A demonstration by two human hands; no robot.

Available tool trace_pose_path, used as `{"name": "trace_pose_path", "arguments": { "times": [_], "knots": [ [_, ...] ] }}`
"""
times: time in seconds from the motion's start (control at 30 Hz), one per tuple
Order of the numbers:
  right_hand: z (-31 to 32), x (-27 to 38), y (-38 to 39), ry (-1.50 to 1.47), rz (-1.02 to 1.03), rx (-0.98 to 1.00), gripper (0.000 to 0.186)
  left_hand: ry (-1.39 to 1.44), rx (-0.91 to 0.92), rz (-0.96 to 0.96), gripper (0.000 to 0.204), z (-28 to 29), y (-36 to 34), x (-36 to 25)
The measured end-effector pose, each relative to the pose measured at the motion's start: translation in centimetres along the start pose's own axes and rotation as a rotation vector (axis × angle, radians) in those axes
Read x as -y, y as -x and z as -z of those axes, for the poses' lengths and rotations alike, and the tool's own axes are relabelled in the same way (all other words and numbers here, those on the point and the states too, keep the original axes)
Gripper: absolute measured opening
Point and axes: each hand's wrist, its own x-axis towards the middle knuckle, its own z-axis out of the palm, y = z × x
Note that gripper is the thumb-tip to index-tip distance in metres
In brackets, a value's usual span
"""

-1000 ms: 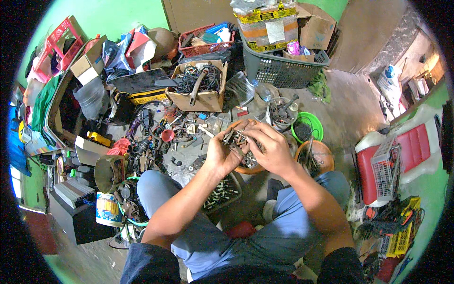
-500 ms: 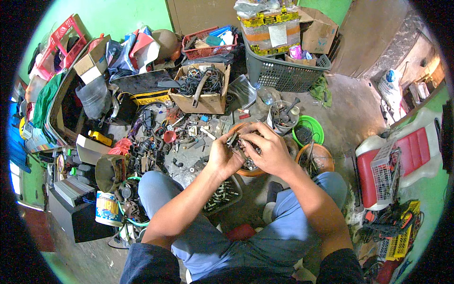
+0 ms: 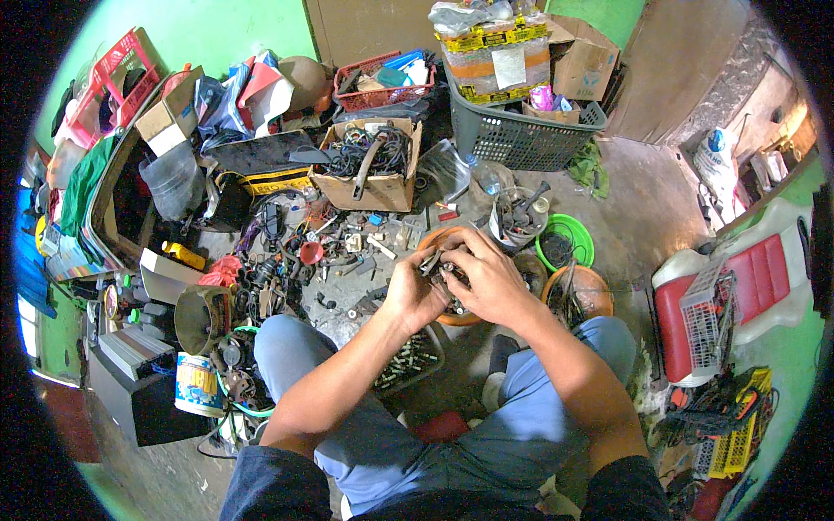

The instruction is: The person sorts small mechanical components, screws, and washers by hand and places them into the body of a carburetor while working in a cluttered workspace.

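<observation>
Over an orange basin (image 3: pixel 459 319), both hands come together. My left hand (image 3: pixel 413 293) is cupped with its palm up, fingers curled round small dark metal pieces (image 3: pixel 431 264) whose exact kind is too small to make out. Bent over the same pieces, my right hand (image 3: pixel 488 280) has its thumb and fingers pinched together at the left palm. What the right fingertips grip is hidden. More small metal bits lie in the basin, partly covered by my hands. Below my wrists, between the knees, a tray (image 3: pixel 441 354) holds several small metal cylinders.
Loose parts cover the floor at left. Ahead stand a cardboard box (image 3: pixel 382 195) of cables and a large dark basket (image 3: pixel 521 143). Close by on the right are a white bucket (image 3: pixel 512 233), a green basin (image 3: pixel 588 247) and another orange basin (image 3: pixel 599 295). A red-and-white seat (image 3: pixel 769 300) lies farther right.
My fingers have shifted slightly over the metal pieces, and one dark piece shows more plainly above the left palm. Both hands remain over the orange basin.
</observation>
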Motion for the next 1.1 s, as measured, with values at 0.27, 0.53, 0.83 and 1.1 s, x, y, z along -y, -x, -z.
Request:
{"name": "trace_pose_path", "arguments": {
  "times": [0.27, 0.53, 0.83, 1.1],
  "knots": [
    [-0.6, -0.8, -0.1, -0.024, -0.008, 0.014, 0.028, -0.052, -0.141, -0.010, 0.038, -1.1, 0.0, 0.4],
    [-0.3, -0.9, -0.2, -0.027, 0.045, 0.010, 0.026, 0.040, -0.137, 0.010, 0.031, -1.4, 0.1, 0.4],
    [-0.4, -0.8, 0.0, 0.077, 0.003, 0.048, 0.021, -0.058, -0.240, -0.013, 0.034, -0.4, -0.5, 1.0],
    [-0.7, -1.2, 0.1, 0.042, 0.032, 0.043, 0.023, -0.071, -0.152, -0.016, 0.034, -0.2, -0.6, 1.0]
  ]
}}
